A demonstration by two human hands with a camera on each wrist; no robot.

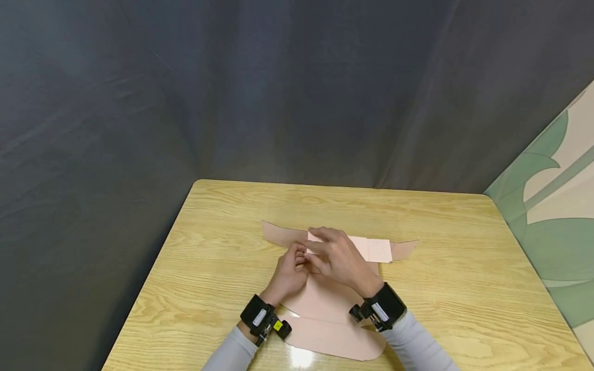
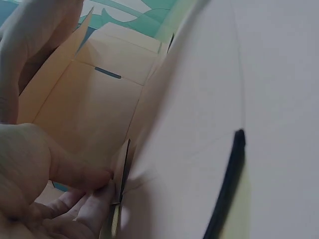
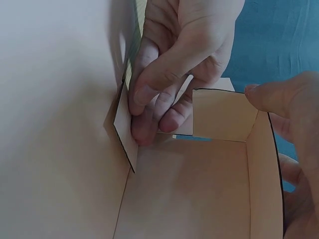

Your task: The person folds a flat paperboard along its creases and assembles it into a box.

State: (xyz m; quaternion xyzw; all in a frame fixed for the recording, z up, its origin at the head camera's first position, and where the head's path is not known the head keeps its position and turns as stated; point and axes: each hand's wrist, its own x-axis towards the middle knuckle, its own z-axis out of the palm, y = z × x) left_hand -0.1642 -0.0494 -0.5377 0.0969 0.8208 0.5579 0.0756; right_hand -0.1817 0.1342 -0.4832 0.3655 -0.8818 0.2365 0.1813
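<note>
A partly folded pinkish-brown cardboard box blank (image 1: 320, 301) lies on the table, its far end raised into walls. My left hand (image 1: 290, 273) is at the left corner of that end. It pinches a small flap (image 3: 124, 132) between thumb and fingers, as both wrist views show. Just ahead of it, my right hand (image 1: 341, 257) holds the far wall (image 3: 264, 174), thumb at the top edge of the corner and fingers behind. A folded-in corner tab (image 3: 219, 114) stands between the two hands. The right hand hides part of the far wall in the head view.
The wooden table (image 1: 185, 288) extends to both sides of the cardboard. Pointed side flaps (image 1: 403, 250) stick out left and right at the far end. A wide rounded flap (image 1: 331, 337) lies toward the near edge. Dark curtain (image 1: 297, 103) hangs behind the table.
</note>
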